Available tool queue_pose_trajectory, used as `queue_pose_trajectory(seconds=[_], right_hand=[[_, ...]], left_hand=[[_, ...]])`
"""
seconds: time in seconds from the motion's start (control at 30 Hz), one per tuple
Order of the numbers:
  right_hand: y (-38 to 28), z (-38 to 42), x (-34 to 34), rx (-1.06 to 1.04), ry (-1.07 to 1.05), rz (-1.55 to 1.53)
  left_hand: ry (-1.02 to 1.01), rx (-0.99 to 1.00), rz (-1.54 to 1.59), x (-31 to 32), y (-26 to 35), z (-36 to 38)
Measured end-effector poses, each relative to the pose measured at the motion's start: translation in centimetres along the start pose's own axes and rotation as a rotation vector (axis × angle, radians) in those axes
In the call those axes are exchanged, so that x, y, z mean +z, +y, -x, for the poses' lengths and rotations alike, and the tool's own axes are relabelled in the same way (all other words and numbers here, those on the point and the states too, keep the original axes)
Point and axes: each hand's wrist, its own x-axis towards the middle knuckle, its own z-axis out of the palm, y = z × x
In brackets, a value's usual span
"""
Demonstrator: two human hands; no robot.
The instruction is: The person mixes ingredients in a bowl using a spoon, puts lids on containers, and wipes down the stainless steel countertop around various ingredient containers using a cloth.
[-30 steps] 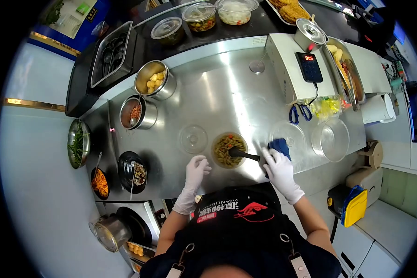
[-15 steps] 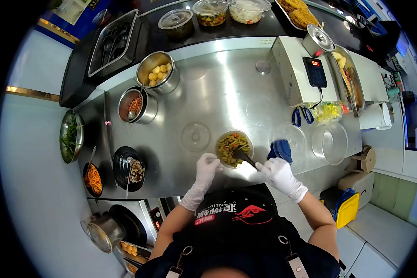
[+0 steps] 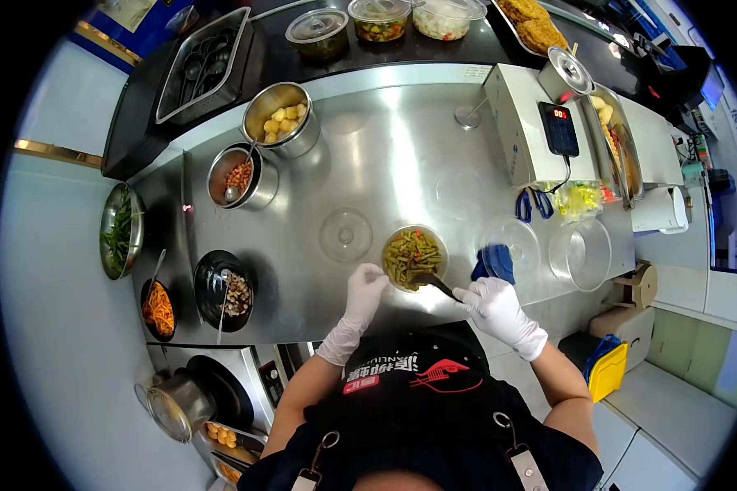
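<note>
Now, in the head view, the right hand (image 3: 501, 308) has left the blue cloth's (image 3: 495, 263) side and closed its fingers on the black spoon (image 3: 439, 285), seemingly bringing it under control, wrist angled inward, while the left hand (image 3: 362, 295) bunches its fingertips beside the vegetable bowl (image 3: 445, 255) on the tabletop (image 3: 352, 176), grip unclear.

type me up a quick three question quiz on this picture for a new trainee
1. Which hand holds the black spoon?
2. True or false: both hands are bare.
3. Which container is the spoon's head at?
A) the tray of ladles
B) the clear bowl of green vegetables
C) the lidded pot

Key:
1. The right hand.
2. False: the left hand and the right both wear white gloves.
3. B.
</note>
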Motion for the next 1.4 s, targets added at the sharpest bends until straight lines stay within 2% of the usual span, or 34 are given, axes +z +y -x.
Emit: queue_pose_trajectory(seconds=[0.03, 0.17, 0.3, 0.43, 0.53, 0.63, 0.8, 0.87, 0.93, 1.03, 1.13, 1.27, 1.33, 1.4], right_hand=[[0.3, 0.2, 0.2, -0.027, -0.075, -0.035], [1.0, -0.7, 2.0, 0.001, -0.002, 0.059], [1.1, -1.9, 1.9, 0.003, 0.18, 0.045], [1.7, -2.4, 4.2, -0.066, 0.126, 0.171], [1.4, -1.2, 4.7, -0.101, 0.075, 0.135], [0.9, -0.8, 3.2, -0.04, 0.139, 0.112], [0.9, -0.4, 2.9, -0.048, 0.196, 0.116], [1.0, -0.1, 2.9, -0.051, 0.2, 0.127], [1.7, 0.4, 3.3, 0.018, 0.152, 0.015], [2.1, 0.4, 2.8, 0.038, 0.231, -0.035], [2.6, 0.0, 2.7, 0.149, 0.278, -0.257], [2.6, -0.8, 2.2, 0.456, 0.375, -0.624], [2.8, -1.4, 1.5, 0.683, 0.332, -0.901], [3.3, -3.3, 0.7, 0.698, 0.411, -1.057]], left_hand=[[0.001, -0.005, 0.007, 0.0, 0.2, 0.0], [-0.004, -0.023, 0.007, 0.2, 0.7, 0.2], [0.014, -0.017, -0.031, 0.1, 0.7, 0.2], [0.016, 0.003, -0.013, 0.2, 0.5, 0.3], [0.031, -0.011, 0.006, 0.3, 0.4, 0.3], [0.047, -0.009, 0.008, 0.6, 0.7, 0.5], [0.119, 0.111, -0.118, 1.4, 1.4, 0.5], [0.081, 0.139, -0.103, 1.2, 1.1, -0.1], [0.037, 0.102, -0.072, 1.2, 1.8, -0.2], [-0.013, 0.138, -0.055, 1.4, 2.5, -0.3], [-0.002, 0.156, -0.053, 1.6, 2.3, -0.3], [0.044, 0.175, -0.009, 1.6, 4.0, -0.4], [0.065, 0.185, 0.028, 1.1, 5.6, -0.7], [0.065, 0.189, 0.043, 0.5, 8.7, -1.2]])
